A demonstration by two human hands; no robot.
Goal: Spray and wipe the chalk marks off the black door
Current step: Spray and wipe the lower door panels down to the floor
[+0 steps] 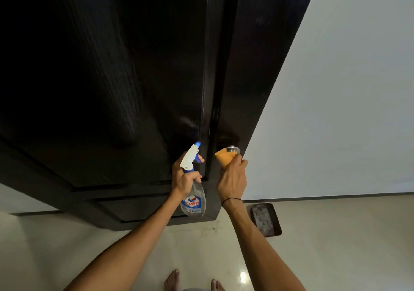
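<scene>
The door (134,77) stands straight ahead of both hands and runs tall, its long axis going up and away from them toward the top of the view. A faint pale smear (188,121) shows on the panel just above the left hand, close to the panel's right edge; it may be chalk or only a sheen, and I cannot tell which.

The left hand (184,178) is curled round the neck of the bottle (193,198), one finger on the blue trigger. The nozzle (197,144) points up and forward at the panel, right under that smear. The bottle hangs upright, its clear body below the fist.

The right hand (233,176) grips a bunched orange cloth (225,157), which sits against or just before the metal knob (233,150) near the door's right edge; contact cannot be judged.

The left hand looks the nearer to the smear, so a spray would likely come first, aimed a little upward. The cloth would then have to cross leftward over the raised moulding (209,102) to reach the panel.

On the floor (336,246), by the door's lower right corner, lies a dark mat (265,220).
</scene>
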